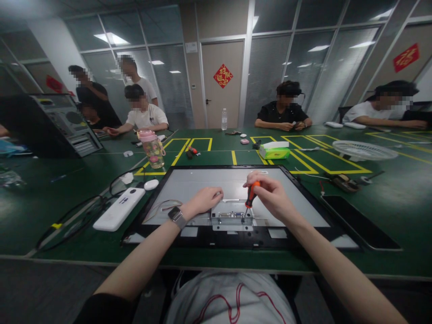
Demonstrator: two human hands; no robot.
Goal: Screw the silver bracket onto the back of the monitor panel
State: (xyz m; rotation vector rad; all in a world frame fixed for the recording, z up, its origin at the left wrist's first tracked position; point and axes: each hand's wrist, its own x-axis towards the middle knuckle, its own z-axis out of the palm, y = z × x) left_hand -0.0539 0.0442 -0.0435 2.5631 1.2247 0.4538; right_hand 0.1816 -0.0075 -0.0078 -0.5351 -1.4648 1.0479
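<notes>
Screwdriver: the orange-and-black screwdriver [250,194] is held upright, slightly tilted, above the metal bracket [232,222]; its tip is set at the right end of the connector row, though contact with a screw cannot be made out.
Right hand: the handle is pinched between the fingers of the right hand [270,192].
Left hand: the left hand [206,199] is laid over the panel, just beside the bracket's far left corner; its fingers are bent and kept close together, but whether anything is gripped beneath them cannot be told.
Panel: the grey panel [189,180] is laid flat in its black frame [199,238] on the counter [222,261], with the bracket near its front edge.
Slip risk: the connectors could be scratched if the tip were pushed sideways or poorly seated.
Shift risk: the bracket could be twisted if turning force were applied without firm steadying.
Pressure risk: the panel could be cracked if too much weight were put through either hand.
Wire risk: the thin wires [163,205] could be snagged by the left forearm if it were drawn back carelessly.
</notes>
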